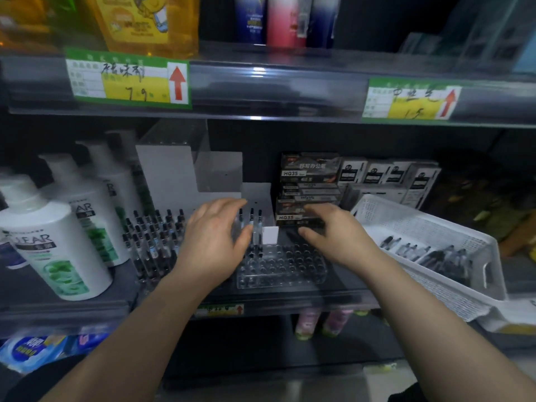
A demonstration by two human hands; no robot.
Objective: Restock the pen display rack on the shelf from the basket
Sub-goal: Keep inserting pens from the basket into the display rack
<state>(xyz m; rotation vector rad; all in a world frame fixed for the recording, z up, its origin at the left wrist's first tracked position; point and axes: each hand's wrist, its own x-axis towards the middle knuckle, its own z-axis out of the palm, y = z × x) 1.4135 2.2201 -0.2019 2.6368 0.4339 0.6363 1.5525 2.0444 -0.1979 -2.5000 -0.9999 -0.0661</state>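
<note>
Shelf edge: the shelf (290,297) carries the pen display rack (282,268) close to its front lip, with a small price strip just below.
Overhead room: the upper shelf (275,82) hangs over the rack, leaving a dark open gap above both hands.
Left side: rows of pens (153,236) stand packed in the rack's left part, and shampoo bottles (52,242) stand just beside them.
Right side: a white basket (429,224) sits tilted, overhanging the shelf front, near the rack; loose pens (429,253) lie in it.
Rear: a white stepped panel (179,169) and stacked pen boxes (307,187) close off the back.
Rack holes: the clear right part shows mostly vacant holes; three pens (251,224) stand at its back, beside a white card (270,235).
Left hand grip: the left hand (213,236) hovers over the rack, fingers lightly bent and thumb just beside the three pens; motion blur hides whether it pinches one.
Right hand grip: the right hand (336,236) is above the rack's right rear, fingers curled downward, with a dark shape under the thumb; whether it holds anything cannot be told.
Writing: the boxes read "HQ35"; the bottles show "EAR"; the left tag (127,78) has a red arrow and "7.9"; the right tag (409,100) has "1.5".
</note>
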